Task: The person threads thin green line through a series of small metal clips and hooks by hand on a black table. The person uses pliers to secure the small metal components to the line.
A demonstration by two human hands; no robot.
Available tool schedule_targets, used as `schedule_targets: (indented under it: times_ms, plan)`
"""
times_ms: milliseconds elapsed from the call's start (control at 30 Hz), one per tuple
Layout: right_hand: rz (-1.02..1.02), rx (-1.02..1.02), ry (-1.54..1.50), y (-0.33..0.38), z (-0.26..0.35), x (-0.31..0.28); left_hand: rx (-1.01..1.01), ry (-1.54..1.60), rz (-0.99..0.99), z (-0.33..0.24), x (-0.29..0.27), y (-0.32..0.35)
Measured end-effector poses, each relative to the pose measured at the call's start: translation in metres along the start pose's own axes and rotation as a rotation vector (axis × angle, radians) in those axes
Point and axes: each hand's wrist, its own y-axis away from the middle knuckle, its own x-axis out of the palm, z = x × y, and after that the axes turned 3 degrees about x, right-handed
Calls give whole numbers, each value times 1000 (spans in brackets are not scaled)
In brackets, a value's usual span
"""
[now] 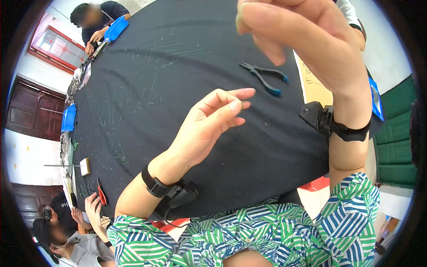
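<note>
My left hand [207,122] is over the middle of the black cloth, thumb and forefinger pinched together. A tiny dark bit shows beneath the fingertips, too small to name. Higher and to the right, my right hand [307,38] is raised close to the camera. Its thumb and forefinger come together at the top edge, where the frame cuts them off; what they hold, if anything, cannot be made out. Pliers [262,75] with dark, blue-tipped handles lie between the hands on the black cloth [249,164], jaws pointing left.
Thin green lines [155,84] with small hook-like ends lie scattered left. A tan card [315,82] with hook shapes and a blue packet [376,100] are at right. Blue trays [116,29], a white block [85,167] and a red-handled tool [102,196] line the left edge, near co-workers.
</note>
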Motion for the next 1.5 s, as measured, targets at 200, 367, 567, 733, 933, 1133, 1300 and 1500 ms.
schedule_targets:
  times_ms: [200,367,567,733,933,1133,1300,1500]
  plan:
    - [-47,-36,76,-1,1,-2,-4,86,80,0,-1,-9]
    - [-93,-163,37,-6,-13,-3,54,147,39,1,-10,-13]
    - [-293,-113,342,-3,-3,0,170,37,-4,-9,-17,-3]
    - [-307,79,496,-9,-7,-6,264,-80,-96,-22,-31,10]
    - [-113,29,557,-10,-35,14,305,-178,-116,-36,-37,21]
    - [87,-13,456,-6,-59,51,359,-277,-137,-39,-35,24]
    - [96,47,482,-8,-62,54,367,-319,-170,-41,-39,30]
    - [15,-142,600,-9,-67,62,350,-335,-197,-40,-39,32]
